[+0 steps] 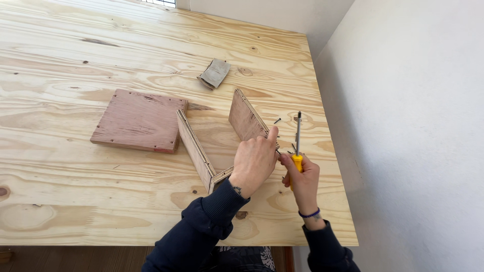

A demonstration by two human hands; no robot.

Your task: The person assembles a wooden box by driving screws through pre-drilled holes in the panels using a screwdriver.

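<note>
Steadying a three-sided plywood frame (214, 136), the left hand (254, 163) lies over its near right corner, fingers curled together and the index stretched toward the right-hand panel's outer face. The right hand (302, 181) is wrapped around the yellow handle of a screwdriver (298, 143), shaft pointing away toward the far edge of the table (60, 60), not yet on any screw. The frame stands right of centre, nearer the right edge, a few loose screws (278, 121) scattered just beyond the hands.

This looks like the fastening step, between screws. The next move probably calls for a screw set at the joint, held straight, and the tip seated squarely.

A flat reddish board (138, 121) lies touching the frame's left panel; a folded sandpaper piece (215, 73) rests toward the far edge.
</note>
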